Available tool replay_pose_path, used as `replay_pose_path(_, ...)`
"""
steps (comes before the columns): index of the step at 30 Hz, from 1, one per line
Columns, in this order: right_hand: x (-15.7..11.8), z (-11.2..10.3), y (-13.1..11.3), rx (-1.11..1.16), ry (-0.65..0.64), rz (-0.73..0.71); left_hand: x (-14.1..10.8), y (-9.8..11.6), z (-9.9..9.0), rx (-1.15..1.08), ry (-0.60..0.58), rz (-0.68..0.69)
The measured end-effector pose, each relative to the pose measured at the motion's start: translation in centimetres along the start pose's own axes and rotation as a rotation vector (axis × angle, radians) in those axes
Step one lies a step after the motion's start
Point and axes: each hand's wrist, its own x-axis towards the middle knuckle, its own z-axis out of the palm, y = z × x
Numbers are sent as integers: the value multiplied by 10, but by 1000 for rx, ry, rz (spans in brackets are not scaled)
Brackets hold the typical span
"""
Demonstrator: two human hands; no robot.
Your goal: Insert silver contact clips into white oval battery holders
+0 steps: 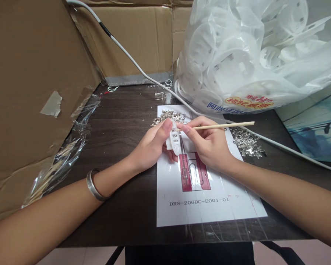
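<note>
My left hand (150,145) grips a round white plastic part (175,145) between thumb and fingers, tilted so that its face with slots and small metal pieces shows at a slant. In my right hand (211,145) is a thin wooden stick (224,126), pinched like a pen. Its tip meets the upper area of the white part, close to my left thumb; the exact contact is too small to make out. Behind my left hand lies a heap of small metal clips (169,116). Another pile of metal clips (248,142) sits right of my right hand.
Under my hands is a printed sheet (182,213) with a red drawing. A clear bag (228,70) of white plastic parts stands at the back right. A white cable (137,66) crosses the dark table (121,209). Cardboard walls (30,73) enclose the left and back.
</note>
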Motion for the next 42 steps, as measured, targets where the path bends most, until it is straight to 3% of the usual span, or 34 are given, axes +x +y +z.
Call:
replay_pose_path(23, 2, -3, -1, 39, -31, 34, -3, -1, -2, 60, -47, 35)
replay_pose_path(26, 1, -2, -1, 87, 1, 22, -3, -2, -4, 26, -61, 49)
replay_pose_path(30, -1, 1, 1, 167, 149, -31, -2, -3, -7, -33, -76, 33)
replay_pose_path(33, -1, 1, 4, 133, 194, 21, -1, -1, -5, -33, -58, 19)
replay_pose_path(36, 0, -2, 5, 111, 131, 62, -1, 4, -4, 172, 74, 104)
replay_pose_path(39, 0, -5, 1, 120, -30, 68, -3, 6, -8, 624, 240, 323)
replay_pose_path(42, -1, -7, -2, 127, -178, 106, -5, 4, -16, 991, 301, 548)
